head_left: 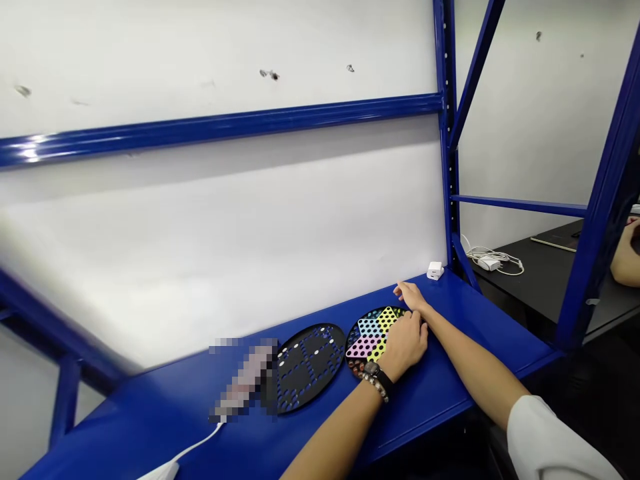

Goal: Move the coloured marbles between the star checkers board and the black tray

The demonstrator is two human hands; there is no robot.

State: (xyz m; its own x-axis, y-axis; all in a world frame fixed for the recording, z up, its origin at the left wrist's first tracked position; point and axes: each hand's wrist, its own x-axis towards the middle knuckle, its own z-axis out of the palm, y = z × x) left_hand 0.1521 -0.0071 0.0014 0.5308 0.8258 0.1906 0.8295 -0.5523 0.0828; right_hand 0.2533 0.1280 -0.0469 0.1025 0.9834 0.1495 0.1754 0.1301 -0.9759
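Blue steel shelf (165,427), seen from its front edge. Nearest: white sleeve (550,443) on the right arm; black wristwatch (376,375) and beaded bracelet (371,387) on the left wrist. Left hand (404,345) lying over a round Chinese checkers board (364,339), rainbow star on black, on the shelf; fingers together and curled, clamped or merely resting cannot be told. Right hand (411,298) just beyond, at the board's far rim, fingers extended and close together. Just left of the board: black perforated round board (311,367), then pixelated object (245,377) with white cable (197,443). Farther: white cube charger (435,270); black table (505,293); another person's hand (626,253); white wall (150,220).
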